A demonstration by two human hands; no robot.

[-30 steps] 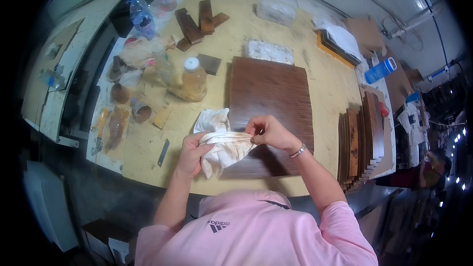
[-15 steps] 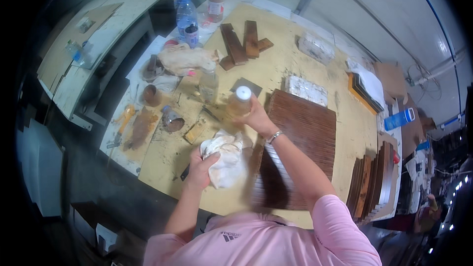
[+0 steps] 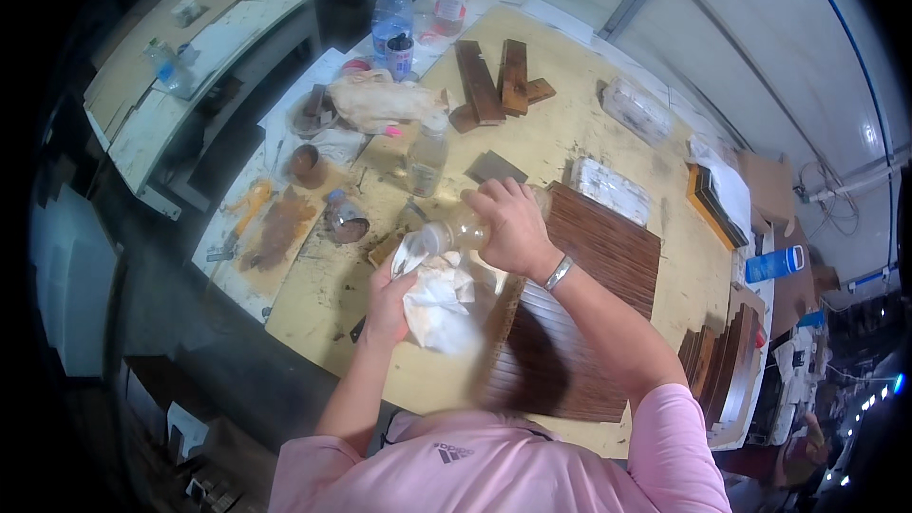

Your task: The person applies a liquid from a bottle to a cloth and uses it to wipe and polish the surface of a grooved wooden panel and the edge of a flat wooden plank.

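Right hand (image 3: 518,231) was curled around tilted bottle (image 3: 467,229), neck toward 8 o'clock; left hand (image 3: 388,309) pinched white cloth (image 3: 440,301) at bottle's 7 o'clock. Bottle seemed light, slippery, best gripped mid-body; cloth soft, limp

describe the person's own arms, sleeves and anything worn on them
Short pink T-shirt sleeves leave both forearms bare. A shiny silver-coloured band circles the right wrist; watch or bracelet, I cannot tell. The left wrist shows none. The left grip and right grip are ungloved.
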